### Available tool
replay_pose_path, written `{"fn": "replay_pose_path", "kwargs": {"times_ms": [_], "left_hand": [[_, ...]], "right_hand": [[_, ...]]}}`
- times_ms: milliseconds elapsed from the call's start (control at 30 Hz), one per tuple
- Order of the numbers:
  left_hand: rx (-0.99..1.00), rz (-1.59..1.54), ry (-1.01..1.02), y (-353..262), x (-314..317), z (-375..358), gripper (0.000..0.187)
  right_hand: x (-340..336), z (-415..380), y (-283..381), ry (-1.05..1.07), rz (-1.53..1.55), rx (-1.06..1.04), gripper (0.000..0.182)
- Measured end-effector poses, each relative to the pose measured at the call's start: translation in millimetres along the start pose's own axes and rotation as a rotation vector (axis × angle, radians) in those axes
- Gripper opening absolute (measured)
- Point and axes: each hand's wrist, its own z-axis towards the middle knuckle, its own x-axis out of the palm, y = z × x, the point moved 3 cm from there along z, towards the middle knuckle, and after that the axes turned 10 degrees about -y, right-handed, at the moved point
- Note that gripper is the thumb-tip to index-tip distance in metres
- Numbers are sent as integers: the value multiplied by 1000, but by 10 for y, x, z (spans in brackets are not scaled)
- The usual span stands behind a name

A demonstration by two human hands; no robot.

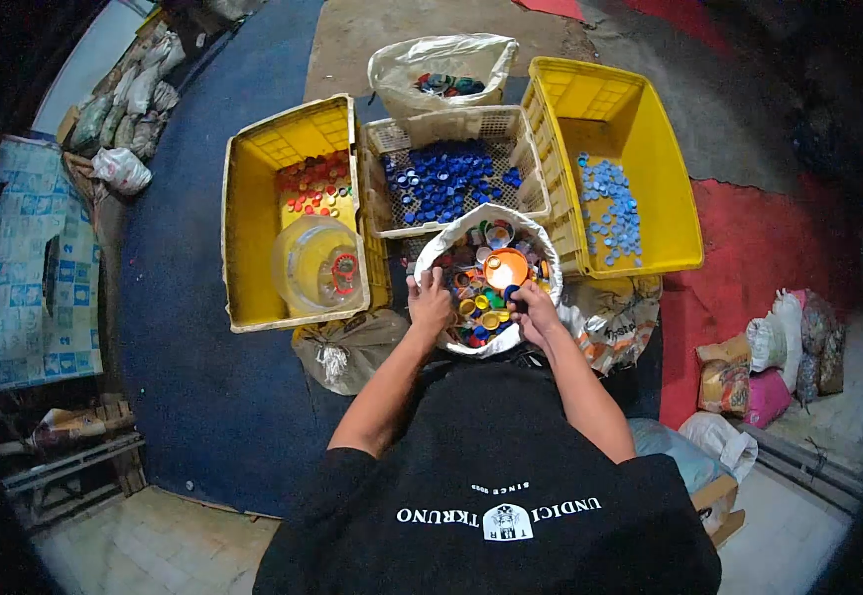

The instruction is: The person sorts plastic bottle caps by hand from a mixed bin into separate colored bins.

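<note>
In front of me stands a white sack (553, 260), its rim rolled back, full of mixed plastic bottle caps (471, 307). A large orange lid (507, 268) lies on top of the heap. My left hand (430, 302) grips the sack's rim on the left. Over the sack's right side, my right hand (537, 312) pinches a dark blue cap (511, 294) between thumb and fingers. Just beyond is a pale perforated crate (536, 188) with many dark blue caps (441, 178) in it.
A yellow crate (243, 218) on the left holds red caps (322, 178) and a clear plastic container (298, 263). Light blue caps (610, 213) lie in the right yellow crate (665, 198). Another white sack (392, 69) stands behind. Filled bags (774, 342) sit far right.
</note>
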Motion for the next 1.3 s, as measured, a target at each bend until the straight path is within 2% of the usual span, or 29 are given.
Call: {"fn": "replay_pose_path", "kwargs": {"times_ms": [67, 100, 133, 167, 200, 233, 267, 333, 400, 467, 500, 533, 600, 633, 667, 733, 767, 800, 833, 867, 933, 1000, 1033, 1100, 1133, 1167, 1200, 1267, 1300], "left_hand": [[41, 45, 7, 0, 99, -8, 16], [29, -25, 79, 24, 81, 4, 16], [40, -26, 74, 29, -4, 9, 16], [-32, -149, 70, 52, -93, 1, 18], [-103, -271, 64, 76, -254, 44, 19], [-171, -362, -2, 56, -747, 162, 16], [-158, -361, -6, 24, -786, 205, 16], [-406, -1032, 92, -17, -773, 231, 14], [-489, -1384, 8, -140, -822, 240, 18], [-683, -1671, 296, -250, -778, 238, 24], [-844, -1979, 414, -348, -486, 165, 31], [-1012, -2102, 472, -431, -512, 159, 30], [-998, -2167, 442, -487, -399, 125, 31], [-1050, -2158, 610, -457, -590, 164, 32], [-1146, -2128, 664, -434, -785, 200, 32], [-1191, -2090, 636, -278, -791, 356, 28], [-1155, -2131, 615, -156, -619, 490, 25], [-1070, -2142, 537, -42, -887, 715, 24], [-992, -2228, 467, 117, -939, 914, 29], [-1199, -2223, 269, 208, -1375, 1070, 36], [-1145, -2227, 131, 475, -1248, 1319, 50], [-1248, -2159, 58, 623, -1119, 1355, 54], [-1245, -2162, 53, 639, -1093, 1315, 54], [-991, -2060, -165, 640, -1111, 1071, 52], [-971, -2005, -138, 578, -1147, 916, 44], [-940, -1900, -20, 528, -1009, 724, 42], [-905, -1793, 91, 473, -811, 529, 40], [-675, -1416, 15, 334, -650, 184, 36], [-635, -1387, 65, 256, -670, 60, 36]], "right_hand": [[-41, -91, 70, -45, 52, 7, 11], [-29, -156, 127, -50, 58, -1, 11], [-16, -230, 158, -56, 108, 30, 14], [-11, -280, 171, -61, 160, 60, 20], [-29, -269, 158, -64, 170, 50, 20], [-56, -244, 104, -47, 229, 67, 22], [-68, -230, 81, -28, 288, 81, 25], [-44, -246, 96, -32, 327, 77, 25], [25, -249, 132, 24, 385, 129, 26], [93, -275, 168, 61, 349, 185, 26], [113, -248, 138, 64, 316, 193, 24], [99, -159, 69, 67, 283, 197, 24], [53, 35, -120, 36, 249, 228, 24], [86, 27, -114, 6, 226, 225, 25], [137, 38, -105, -25, 202, 224, 25], [341, 75, 98, -10, 117, 211, 24], [488, 153, 257, 131, 159, 137, 26], [634, 265, 431, 268, 202, 66, 28], [832, 225, 687, 271, 248, 20, 27], [1051, 81, 972, 269, 298, -21, 27], [1259, -20, 1291, 179, 293, -13, 37], [1213, 104, 1320, 5, 191, -237, 48], [1164, 142, 1293, 46, 131, -300, 52], [957, 145, 1136, 71, 56, -246, 50], [837, 155, 1004, 92, -14, -191, 48], [694, 244, 824, 55, -19, -120, 41], [593, 279, 697, 56, -22, -117, 41], [382, 340, 471, -48, -495, -170, 39], [276, 434, 398, -22, -890, -390, 40]]}}
